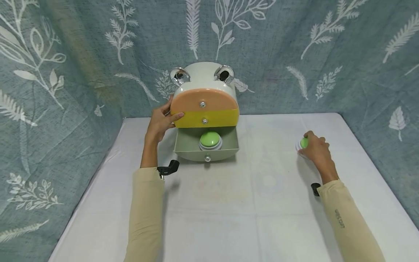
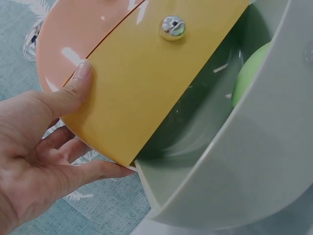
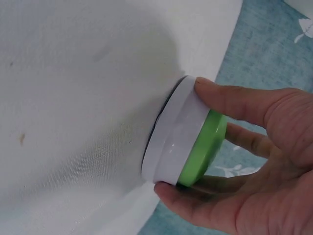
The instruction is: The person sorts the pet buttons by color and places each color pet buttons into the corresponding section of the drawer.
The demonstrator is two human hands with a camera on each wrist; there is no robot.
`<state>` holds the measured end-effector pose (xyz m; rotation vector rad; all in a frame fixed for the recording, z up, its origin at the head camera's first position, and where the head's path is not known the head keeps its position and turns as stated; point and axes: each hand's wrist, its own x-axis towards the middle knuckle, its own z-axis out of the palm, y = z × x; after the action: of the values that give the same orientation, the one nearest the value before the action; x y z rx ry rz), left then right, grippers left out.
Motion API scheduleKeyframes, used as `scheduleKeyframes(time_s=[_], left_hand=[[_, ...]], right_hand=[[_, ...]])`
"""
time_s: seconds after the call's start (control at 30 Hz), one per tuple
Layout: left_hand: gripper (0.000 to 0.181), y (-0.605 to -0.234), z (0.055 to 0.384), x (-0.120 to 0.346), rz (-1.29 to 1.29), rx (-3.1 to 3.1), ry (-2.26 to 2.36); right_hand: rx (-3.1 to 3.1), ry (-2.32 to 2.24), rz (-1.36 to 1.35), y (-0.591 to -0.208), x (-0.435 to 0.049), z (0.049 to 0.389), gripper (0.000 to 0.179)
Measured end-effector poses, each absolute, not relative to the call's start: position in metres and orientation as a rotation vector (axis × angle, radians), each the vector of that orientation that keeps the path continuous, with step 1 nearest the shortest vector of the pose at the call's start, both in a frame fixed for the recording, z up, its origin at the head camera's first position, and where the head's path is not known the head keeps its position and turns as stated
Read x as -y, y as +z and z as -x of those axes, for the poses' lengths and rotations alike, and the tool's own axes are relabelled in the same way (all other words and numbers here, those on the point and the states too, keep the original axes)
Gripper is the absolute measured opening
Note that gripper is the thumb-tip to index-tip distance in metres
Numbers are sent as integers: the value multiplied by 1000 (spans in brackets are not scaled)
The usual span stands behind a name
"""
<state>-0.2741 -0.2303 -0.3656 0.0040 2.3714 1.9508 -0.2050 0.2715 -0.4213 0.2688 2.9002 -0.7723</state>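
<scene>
A small three-drawer box (image 1: 204, 78) with a rounded white top and two silver-ringed eyes stands at the back of the table. Its orange drawer (image 1: 186, 100) and yellow drawer (image 1: 190, 120) are closed, while the grey-green bottom drawer (image 1: 190, 155) is pulled out. Inside that drawer sits a green push button (image 1: 210, 139) on a white base. My left hand (image 1: 159, 122) holds the box's left side, the thumb lying on the yellow front in the left wrist view. Far to the right, my right hand (image 1: 316, 148) pinches a second green push button (image 3: 181, 137) by its white rim, close to the tabletop.
A white cloth covers the table (image 1: 212, 207). Blue-green leaf-patterned fabric (image 1: 271, 47) hangs behind it and along both sides. Black wrist cameras (image 1: 168, 168) show at both sleeve cuffs.
</scene>
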Motion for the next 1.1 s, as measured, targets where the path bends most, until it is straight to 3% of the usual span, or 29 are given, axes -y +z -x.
scheduleKeyframes(time_s=[0.43, 0.83, 1.1], left_hand=[[83, -368, 275, 229, 20, -2376, 1952], [84, -368, 277, 228, 15, -2386, 1947], [84, -368, 275, 228, 18, -2377, 1949]], right_hand=[[-3021, -837, -201, -415, -261, 200, 60], [-3060, -850, 306, -344, -165, 186, 57], [-3023, -809, 594, -337, -99, 194, 50]])
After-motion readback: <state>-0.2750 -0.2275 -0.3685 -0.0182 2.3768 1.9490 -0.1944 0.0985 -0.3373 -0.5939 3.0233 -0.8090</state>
